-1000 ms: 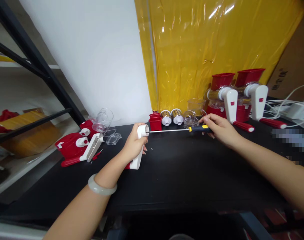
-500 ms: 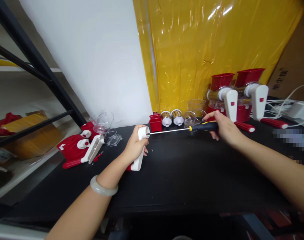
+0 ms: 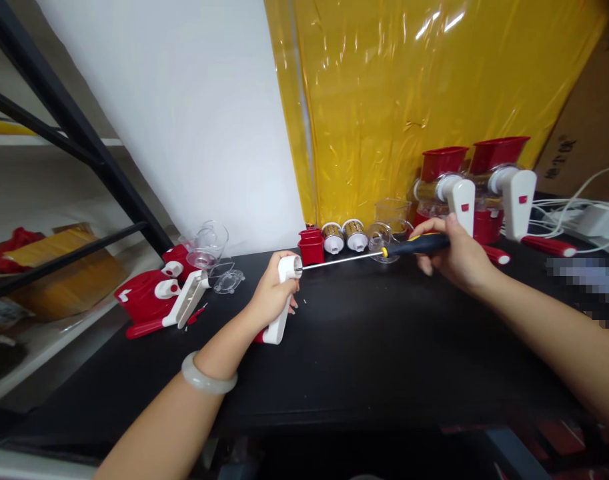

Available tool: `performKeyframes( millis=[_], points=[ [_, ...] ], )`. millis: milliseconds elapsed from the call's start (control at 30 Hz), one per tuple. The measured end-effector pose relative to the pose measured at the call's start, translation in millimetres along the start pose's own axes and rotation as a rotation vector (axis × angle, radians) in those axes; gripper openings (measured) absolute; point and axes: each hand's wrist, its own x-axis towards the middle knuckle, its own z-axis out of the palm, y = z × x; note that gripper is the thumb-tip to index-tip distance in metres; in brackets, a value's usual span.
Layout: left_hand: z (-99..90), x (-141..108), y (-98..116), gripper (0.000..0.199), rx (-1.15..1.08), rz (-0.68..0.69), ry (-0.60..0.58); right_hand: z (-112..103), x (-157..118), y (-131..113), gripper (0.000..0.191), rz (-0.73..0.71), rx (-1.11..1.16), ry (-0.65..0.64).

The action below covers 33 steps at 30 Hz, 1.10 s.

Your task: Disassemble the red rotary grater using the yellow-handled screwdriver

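My left hand (image 3: 274, 293) is closed around a white crank handle (image 3: 278, 327) with a red grip, its round hollow end facing right. My right hand (image 3: 454, 257) grips a screwdriver (image 3: 417, 245) by its black and yellow handle. The long metal shaft runs level to the left, and its tip sits in the opening of the crank's hollow end. Whether the tip meets a screw inside cannot be made out. Behind the shaft stand small red containers (image 3: 311, 247) and two grater drums (image 3: 355, 235) with white ends.
Red grater bodies (image 3: 144, 293), another white crank (image 3: 188, 303) and clear plastic parts (image 3: 229, 281) lie on the left of the black table (image 3: 334, 373). Two assembled rotary graters (image 3: 507, 180) stand at the back right, beside white cables (image 3: 549, 217). A metal-framed shelf (image 3: 84, 133) rises at left.
My right hand has shifted slightly right and its fingers have changed position on the screwdriver handle, which tilts up a little more. My left hand and the crank have barely moved.
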Motion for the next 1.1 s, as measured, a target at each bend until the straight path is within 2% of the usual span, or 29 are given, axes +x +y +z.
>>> performKeyframes(
  millis=[33, 100, 167, 267, 367, 600, 700, 867, 933, 1033, 1100],
  points=[
    [-0.2, 0.1, 0.0, 0.063, 0.002, 0.001, 0.002, -0.8, 0.6, 1.6, 0.048, 0.01, -0.058, 0.016],
    [-0.5, 0.4, -0.2, 0.063, 0.006, 0.006, 0.003, -1.2, 1.1, 2.7, 0.037, -0.016, -0.095, 0.044],
    [-0.8, 0.6, -0.4, 0.063, 0.004, 0.015, 0.002, 0.2, 0.0, 0.6, 0.031, -0.067, -0.003, 0.035],
    [-1.1, 0.7, -0.2, 0.064, -0.003, 0.018, 0.004, 4.3, -3.5, -4.4, 0.034, -0.096, 0.143, -0.031],
    [-1.2, 0.7, 0.0, 0.064, -0.003, 0.02, 0.0, 6.4, -6.1, -5.4, 0.033, -0.083, 0.172, 0.002],
    [-3.5, 1.6, 0.0, 0.064, 0.001, 0.007, 0.008, -0.4, -3.4, -0.8, 0.046, -0.048, -0.146, 0.042],
    [-4.6, 1.8, 0.4, 0.065, -0.001, 0.01, 0.02, 1.6, -2.3, -2.0, 0.037, -0.052, -0.051, 0.037],
    [-4.8, 1.9, 1.5, 0.068, -0.016, 0.007, 0.032, 5.9, -3.4, -2.4, 0.045, -0.066, 0.161, -0.044],
    [-5.0, 2.2, 1.4, 0.068, -0.015, 0.008, 0.033, 5.0, -3.1, -0.6, 0.044, -0.035, 0.152, -0.05],
    [-5.6, 2.5, 1.4, 0.068, -0.024, 0.011, 0.032, 1.9, -1.0, 2.8, 0.057, 0.059, 0.033, -0.064],
    [-6.0, 2.6, 1.9, 0.068, -0.031, 0.013, 0.036, 0.8, 0.3, 3.9, 0.056, 0.078, -0.043, -0.057]
  ],
)
